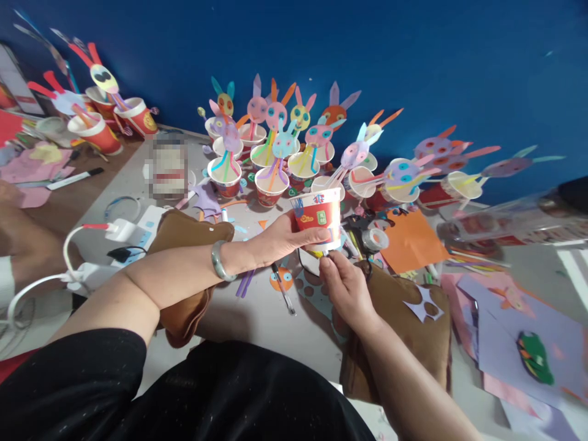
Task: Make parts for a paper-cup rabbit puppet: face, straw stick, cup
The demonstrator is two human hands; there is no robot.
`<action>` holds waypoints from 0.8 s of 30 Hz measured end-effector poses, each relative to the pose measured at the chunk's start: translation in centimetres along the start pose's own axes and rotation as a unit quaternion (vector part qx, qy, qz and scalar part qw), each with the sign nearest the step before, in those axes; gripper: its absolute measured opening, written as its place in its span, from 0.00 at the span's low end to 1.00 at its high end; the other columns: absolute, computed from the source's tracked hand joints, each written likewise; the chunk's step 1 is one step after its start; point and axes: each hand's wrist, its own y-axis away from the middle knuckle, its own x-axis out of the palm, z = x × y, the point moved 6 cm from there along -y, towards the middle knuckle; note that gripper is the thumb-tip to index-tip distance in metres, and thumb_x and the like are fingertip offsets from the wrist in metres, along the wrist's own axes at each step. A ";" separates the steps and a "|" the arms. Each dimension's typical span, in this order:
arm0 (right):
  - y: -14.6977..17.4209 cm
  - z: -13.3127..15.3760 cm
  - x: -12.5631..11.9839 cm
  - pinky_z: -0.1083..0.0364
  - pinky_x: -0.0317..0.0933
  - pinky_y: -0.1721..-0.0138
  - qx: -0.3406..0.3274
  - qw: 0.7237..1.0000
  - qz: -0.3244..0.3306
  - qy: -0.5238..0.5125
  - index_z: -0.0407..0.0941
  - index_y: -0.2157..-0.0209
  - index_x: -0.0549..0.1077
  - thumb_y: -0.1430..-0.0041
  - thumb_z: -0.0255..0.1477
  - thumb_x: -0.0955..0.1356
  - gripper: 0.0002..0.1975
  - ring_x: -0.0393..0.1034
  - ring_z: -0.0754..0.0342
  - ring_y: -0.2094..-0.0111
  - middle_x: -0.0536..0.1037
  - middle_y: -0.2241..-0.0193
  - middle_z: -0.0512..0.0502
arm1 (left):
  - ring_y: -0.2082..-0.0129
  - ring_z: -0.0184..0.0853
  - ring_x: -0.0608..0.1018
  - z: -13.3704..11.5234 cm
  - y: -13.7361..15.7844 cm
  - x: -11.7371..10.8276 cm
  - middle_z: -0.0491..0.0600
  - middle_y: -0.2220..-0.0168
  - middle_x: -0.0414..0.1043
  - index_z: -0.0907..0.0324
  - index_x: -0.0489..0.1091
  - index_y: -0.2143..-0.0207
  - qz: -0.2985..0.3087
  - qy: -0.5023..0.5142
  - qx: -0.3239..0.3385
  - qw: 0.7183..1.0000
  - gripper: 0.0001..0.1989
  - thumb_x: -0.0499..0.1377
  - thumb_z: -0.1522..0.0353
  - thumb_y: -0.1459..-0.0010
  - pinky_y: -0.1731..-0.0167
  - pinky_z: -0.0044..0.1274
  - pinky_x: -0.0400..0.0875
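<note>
My left hand [287, 239] is wrapped round a red and white paper cup [316, 214], holding it above the table. Just under the cup's lower edge, my right hand [344, 285] is closed in a pinch. A small pale tip shows between its fingers and the cup; what it belongs to is hidden. Below the hands lie a clear pen [285, 294] and an orange paper face with blue eyes [281, 279]. Behind the cup stand several paper cups [271, 187] with rabbit-eared paper heads on coloured strips.
Brown cushions [190, 239] lie on both sides. A power strip [147, 226] with white cables is at left. A roll of tape [375, 239] and orange paper [411, 239] are right of the cup, with a clear bottle [500, 223] beyond. Another person's arm [27, 239] shows at far left.
</note>
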 end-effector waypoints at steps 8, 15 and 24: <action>0.5 1.0 -0.7 0.55 0.46 0.78 -0.116 0.950 -0.115 0.266 0.47 0.69 0.66 0.27 0.42 0.60 0.18 0.62 0.55 0.84 0.69 0.83 0.51 | 0.64 0.35 0.79 0.3 0.0 -0.1 0.50 0.65 0.78 0.63 0.75 0.61 -0.008 0.007 -0.009 1.000 0.32 0.80 0.55 0.65 0.59 0.28 0.75; 0.3 0.6 -0.2 0.55 0.52 0.77 -0.046 0.992 -0.021 0.117 0.49 0.70 0.61 0.27 0.45 0.59 0.19 0.59 0.56 0.83 0.67 0.83 0.53 | 0.64 0.34 0.79 0.2 0.0 -0.1 0.50 0.65 0.79 0.63 0.75 0.60 -0.003 0.012 -0.012 1.000 0.33 0.81 0.58 0.67 0.59 0.28 0.75; 0.2 -0.4 1.2 0.57 0.40 0.82 0.087 0.954 0.105 -0.267 0.47 0.77 0.61 0.33 0.53 0.65 0.28 0.45 0.62 0.83 0.56 0.85 0.57 | 0.63 0.34 0.79 -0.2 0.2 -0.1 0.51 0.64 0.80 0.63 0.76 0.60 0.004 -0.013 -0.006 1.000 0.32 0.80 0.57 0.65 0.59 0.27 0.75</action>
